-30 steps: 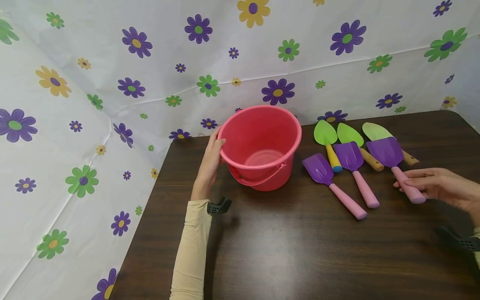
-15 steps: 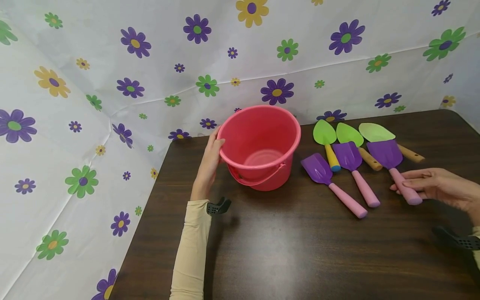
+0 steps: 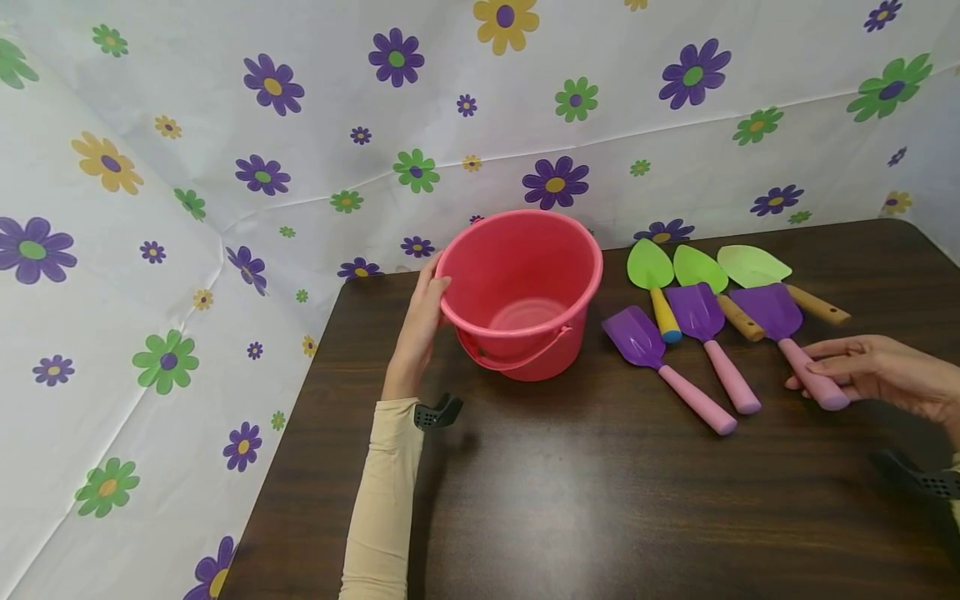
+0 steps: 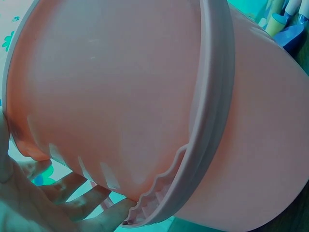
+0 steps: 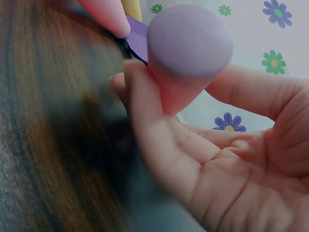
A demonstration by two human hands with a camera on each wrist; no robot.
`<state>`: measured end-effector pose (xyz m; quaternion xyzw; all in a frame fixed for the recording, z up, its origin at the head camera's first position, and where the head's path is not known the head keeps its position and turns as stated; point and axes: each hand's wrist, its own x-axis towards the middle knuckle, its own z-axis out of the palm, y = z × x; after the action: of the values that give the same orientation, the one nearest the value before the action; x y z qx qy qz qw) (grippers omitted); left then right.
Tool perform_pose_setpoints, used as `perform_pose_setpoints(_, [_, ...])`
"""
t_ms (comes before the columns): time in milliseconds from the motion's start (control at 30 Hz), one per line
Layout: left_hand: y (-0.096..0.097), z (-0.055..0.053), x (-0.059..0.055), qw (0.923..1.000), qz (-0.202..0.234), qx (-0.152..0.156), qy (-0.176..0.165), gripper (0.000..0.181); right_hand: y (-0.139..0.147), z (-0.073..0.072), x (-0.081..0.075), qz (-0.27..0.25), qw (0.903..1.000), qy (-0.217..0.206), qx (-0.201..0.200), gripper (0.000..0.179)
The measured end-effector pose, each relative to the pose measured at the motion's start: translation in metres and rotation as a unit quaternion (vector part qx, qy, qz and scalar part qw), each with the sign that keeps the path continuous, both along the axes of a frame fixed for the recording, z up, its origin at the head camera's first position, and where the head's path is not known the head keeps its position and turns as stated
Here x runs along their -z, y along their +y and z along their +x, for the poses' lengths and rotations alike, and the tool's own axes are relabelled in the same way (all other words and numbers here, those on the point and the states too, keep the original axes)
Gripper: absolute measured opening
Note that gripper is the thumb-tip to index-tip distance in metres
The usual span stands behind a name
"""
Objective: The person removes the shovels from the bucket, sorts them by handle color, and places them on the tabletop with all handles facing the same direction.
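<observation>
A red plastic bucket (image 3: 517,258) stands upright at the back of the table, its handle hanging down in front. My left hand (image 3: 420,325) holds its left rim; in the left wrist view the fingers (image 4: 79,205) reach round the outside, under the lip. At the right, my right hand (image 3: 877,371) grips the pink handle (image 3: 810,375) of a purple toy shovel (image 3: 768,308), thumb on one side and fingers on the other. The handle's rounded end (image 5: 190,41) faces the right wrist camera. The shovel's blade lies at the edge of a pale green trowel (image 3: 753,265).
Two more purple shovels (image 3: 633,333) with pink handles lie between bucket and right hand. Behind them are a green trowel (image 3: 650,265) with a yellow handle and another (image 3: 699,268) with a wooden one. A flowered sheet (image 3: 315,167) borders the dark table (image 3: 525,500).
The purple shovel in my right hand has shifted slightly left and towards me. The pale green trowel has turned, its wooden handle now further right and more uncovered. The left hand stays at the rim.
</observation>
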<state>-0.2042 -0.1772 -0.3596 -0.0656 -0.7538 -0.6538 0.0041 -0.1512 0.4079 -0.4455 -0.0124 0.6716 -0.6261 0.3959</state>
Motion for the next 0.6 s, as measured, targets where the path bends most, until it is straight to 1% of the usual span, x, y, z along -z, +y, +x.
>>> perform_pose_setpoints(100, [0.0, -0.002, 0.0, 1.0, -0.001, 0.001, -0.002, 0.062, -0.002, -0.001, -0.003, 0.038, 0.9993, -0.003, -0.001, 0.055])
perform_pose_setpoints(200, [0.001, -0.003, 0.0, 1.0, -0.001, 0.003, -0.003, 0.063, -0.007, 0.001, -0.006, 0.108, 0.9941, 0.006, 0.011, 0.072])
perform_pose_setpoints(300, [0.001, -0.004, 0.0, 1.0, 0.0, 0.002, -0.003, 0.063, -0.011, 0.004, -0.008, 0.174, 0.9842, 0.024, 0.023, 0.077])
perform_pose_setpoints(367, [0.001, -0.004, 0.0, 1.0, -0.002, 0.001, -0.002, 0.063, -0.014, 0.006, -0.009, 0.202, 0.9783, 0.037, 0.025, 0.08])
perform_pose_setpoints(500, [0.002, -0.006, 0.001, 1.0, -0.002, 0.001, 0.0, 0.062, -0.017, 0.01, -0.012, 0.235, 0.97, 0.061, 0.014, 0.081])
perform_pose_setpoints(600, [0.002, -0.007, 0.002, 1.0, 0.001, -0.001, 0.002, 0.061, -0.018, 0.012, -0.014, 0.26, 0.962, 0.083, 0.002, 0.081])
